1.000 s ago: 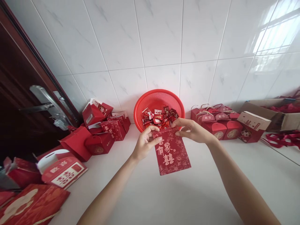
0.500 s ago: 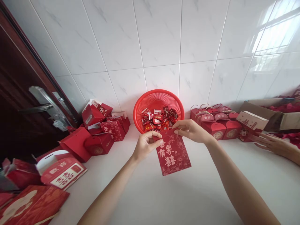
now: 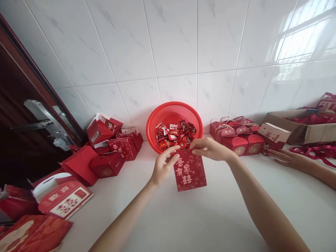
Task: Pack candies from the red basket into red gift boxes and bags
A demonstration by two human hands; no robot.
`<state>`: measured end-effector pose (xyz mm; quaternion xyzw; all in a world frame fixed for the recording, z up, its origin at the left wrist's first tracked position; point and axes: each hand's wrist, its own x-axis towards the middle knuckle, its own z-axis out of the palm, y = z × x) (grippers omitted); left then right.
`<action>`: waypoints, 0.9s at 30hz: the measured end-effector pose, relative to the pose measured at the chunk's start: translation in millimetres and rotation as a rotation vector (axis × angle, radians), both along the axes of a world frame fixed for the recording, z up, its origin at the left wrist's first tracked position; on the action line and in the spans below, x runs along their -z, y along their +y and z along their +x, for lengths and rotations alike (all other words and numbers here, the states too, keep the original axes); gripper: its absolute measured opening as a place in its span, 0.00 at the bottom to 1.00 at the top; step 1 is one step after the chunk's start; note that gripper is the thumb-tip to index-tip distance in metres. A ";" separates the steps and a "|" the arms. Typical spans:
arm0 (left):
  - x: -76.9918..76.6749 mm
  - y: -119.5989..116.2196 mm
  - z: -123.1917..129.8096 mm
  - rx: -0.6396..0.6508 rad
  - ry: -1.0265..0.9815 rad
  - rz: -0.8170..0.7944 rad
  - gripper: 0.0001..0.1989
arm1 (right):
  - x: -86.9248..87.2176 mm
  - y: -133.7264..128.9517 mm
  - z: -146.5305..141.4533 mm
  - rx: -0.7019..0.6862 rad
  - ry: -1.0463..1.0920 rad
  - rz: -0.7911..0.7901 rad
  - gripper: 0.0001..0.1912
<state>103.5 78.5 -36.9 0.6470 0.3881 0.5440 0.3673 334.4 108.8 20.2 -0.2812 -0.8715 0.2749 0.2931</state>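
Note:
A flat red paper gift bag (image 3: 191, 171) with pale Chinese characters and a floral pattern hangs in front of me, above the white tabletop. My left hand (image 3: 164, 163) pinches its upper left corner between thumb and fingers. At the upper right corner my right hand (image 3: 211, 148) grips the same top edge, fingers closed. Just behind the bag stands a red plastic basket (image 3: 175, 106), against the tiled wall. Wrapped candies (image 3: 173, 133) in red, white and dark wrappers lie inside it; the hands and bag hide its front rim in part.
Red gift boxes and bags (image 3: 106, 162) crowd the left side, by a dark door with a metal handle (image 3: 43, 113). Several boxes with string handles (image 3: 236, 131) stand at right. A co-worker's hand (image 3: 288, 159) is by a red-and-cream box (image 3: 275, 134), near a cardboard carton (image 3: 312, 134).
The view has shifted slightly, so most things sit farther left. Both hands keep hold of the bag, which now hangs straighter, with less tilt.

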 end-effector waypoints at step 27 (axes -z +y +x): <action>102.6 -90.8 74.5 0.657 0.415 0.361 0.11 | 11.4 -62.5 177.9 1.593 0.190 0.218 0.06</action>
